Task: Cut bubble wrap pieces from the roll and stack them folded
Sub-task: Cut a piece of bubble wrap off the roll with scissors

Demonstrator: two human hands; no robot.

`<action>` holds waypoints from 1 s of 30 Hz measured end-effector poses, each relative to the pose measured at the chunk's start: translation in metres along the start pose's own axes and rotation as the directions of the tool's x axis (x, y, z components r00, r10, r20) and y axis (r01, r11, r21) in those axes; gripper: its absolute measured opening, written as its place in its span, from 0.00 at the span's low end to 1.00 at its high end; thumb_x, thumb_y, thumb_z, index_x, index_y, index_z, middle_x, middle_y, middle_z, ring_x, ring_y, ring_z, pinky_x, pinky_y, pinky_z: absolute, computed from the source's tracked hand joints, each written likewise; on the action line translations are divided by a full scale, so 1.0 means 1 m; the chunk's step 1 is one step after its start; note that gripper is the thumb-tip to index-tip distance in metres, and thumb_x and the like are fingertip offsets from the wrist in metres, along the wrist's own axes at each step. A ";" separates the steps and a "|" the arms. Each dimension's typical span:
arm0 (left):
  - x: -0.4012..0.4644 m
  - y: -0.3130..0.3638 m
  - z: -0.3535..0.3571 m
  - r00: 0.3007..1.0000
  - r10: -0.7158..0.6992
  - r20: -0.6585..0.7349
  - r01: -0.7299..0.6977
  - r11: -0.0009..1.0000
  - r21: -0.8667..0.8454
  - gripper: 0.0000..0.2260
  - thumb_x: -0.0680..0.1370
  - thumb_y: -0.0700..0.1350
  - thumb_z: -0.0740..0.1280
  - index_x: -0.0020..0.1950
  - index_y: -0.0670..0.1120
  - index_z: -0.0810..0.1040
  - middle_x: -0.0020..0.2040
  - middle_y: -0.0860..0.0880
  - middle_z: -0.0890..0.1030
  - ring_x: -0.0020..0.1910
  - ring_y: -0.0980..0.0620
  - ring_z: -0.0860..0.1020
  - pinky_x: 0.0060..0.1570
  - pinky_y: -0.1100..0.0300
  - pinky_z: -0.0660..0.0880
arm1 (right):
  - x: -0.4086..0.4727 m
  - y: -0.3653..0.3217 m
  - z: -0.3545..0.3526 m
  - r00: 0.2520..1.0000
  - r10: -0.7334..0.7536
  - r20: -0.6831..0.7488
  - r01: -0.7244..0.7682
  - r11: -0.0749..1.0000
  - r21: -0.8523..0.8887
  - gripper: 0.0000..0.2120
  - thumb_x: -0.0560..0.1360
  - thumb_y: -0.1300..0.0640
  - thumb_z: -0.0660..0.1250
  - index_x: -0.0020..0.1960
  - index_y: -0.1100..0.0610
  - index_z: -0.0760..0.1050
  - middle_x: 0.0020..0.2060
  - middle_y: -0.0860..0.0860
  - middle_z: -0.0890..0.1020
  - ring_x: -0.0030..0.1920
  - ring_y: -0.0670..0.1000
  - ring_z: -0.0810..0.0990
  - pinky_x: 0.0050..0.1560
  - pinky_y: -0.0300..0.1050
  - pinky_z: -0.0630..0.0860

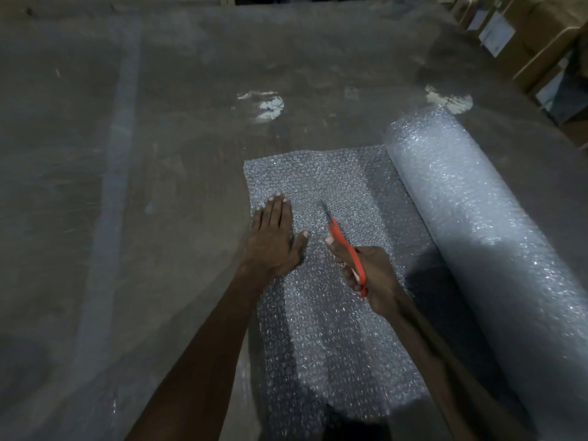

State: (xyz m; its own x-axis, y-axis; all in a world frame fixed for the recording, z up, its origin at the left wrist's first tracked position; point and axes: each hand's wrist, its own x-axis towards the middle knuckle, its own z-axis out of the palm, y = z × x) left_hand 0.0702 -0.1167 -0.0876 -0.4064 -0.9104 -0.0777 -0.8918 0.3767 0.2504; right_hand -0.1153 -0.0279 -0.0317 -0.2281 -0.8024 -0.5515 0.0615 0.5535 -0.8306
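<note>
Cutting stage, early. Right hand (370,275) grips orange-handled scissors (345,249), blades pointing away across the unrolled bubble wrap sheet (334,329). Left hand (273,237), just left of the grip, presses flat, fingers straight, on the sheet. Roll (477,249) lies right of the grip. No folded stack visible; cutting, folding, stacking apparently remain.
</note>
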 end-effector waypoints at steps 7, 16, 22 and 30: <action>-0.001 0.001 0.000 1.000 -0.003 -0.007 0.003 1.000 -0.005 0.37 0.81 0.63 0.42 0.81 0.39 0.45 0.82 0.41 0.44 0.81 0.44 0.42 0.79 0.46 0.42 | 0.009 -0.006 0.005 0.999 0.034 -0.018 -0.034 0.999 -0.019 0.32 0.70 0.42 0.79 0.51 0.72 0.80 0.26 0.54 0.78 0.22 0.47 0.70 0.22 0.37 0.64; -0.001 0.000 0.000 1.000 -0.003 -0.008 0.002 1.000 -0.004 0.36 0.82 0.63 0.42 0.82 0.40 0.44 0.82 0.41 0.43 0.81 0.45 0.41 0.79 0.47 0.40 | 0.013 -0.006 0.006 1.000 0.015 -0.010 -0.015 1.000 0.007 0.29 0.69 0.41 0.79 0.48 0.69 0.81 0.25 0.54 0.77 0.21 0.48 0.69 0.22 0.37 0.63; -0.002 0.002 -0.002 1.000 -0.010 -0.005 0.010 1.000 -0.025 0.36 0.81 0.63 0.42 0.82 0.40 0.45 0.82 0.41 0.44 0.81 0.45 0.42 0.79 0.47 0.41 | 0.017 -0.010 0.009 1.000 -0.003 0.005 0.003 1.000 0.006 0.23 0.69 0.43 0.80 0.41 0.64 0.79 0.26 0.56 0.76 0.21 0.48 0.69 0.22 0.37 0.64; 0.024 -0.002 -0.027 0.992 -0.040 -0.119 0.042 0.999 0.018 0.31 0.82 0.58 0.46 0.78 0.39 0.60 0.76 0.39 0.64 0.73 0.39 0.63 0.72 0.46 0.56 | 0.018 -0.007 0.008 1.000 -0.006 0.003 0.006 0.999 0.041 0.27 0.70 0.46 0.79 0.47 0.71 0.80 0.25 0.54 0.76 0.20 0.47 0.69 0.21 0.37 0.65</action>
State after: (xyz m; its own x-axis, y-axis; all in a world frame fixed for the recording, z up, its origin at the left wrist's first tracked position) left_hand 0.0671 -0.1438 -0.0641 -0.3440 -0.9386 0.0282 -0.9117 0.3410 0.2291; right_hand -0.1118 -0.0478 -0.0360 -0.2255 -0.8065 -0.5465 0.1002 0.5388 -0.8365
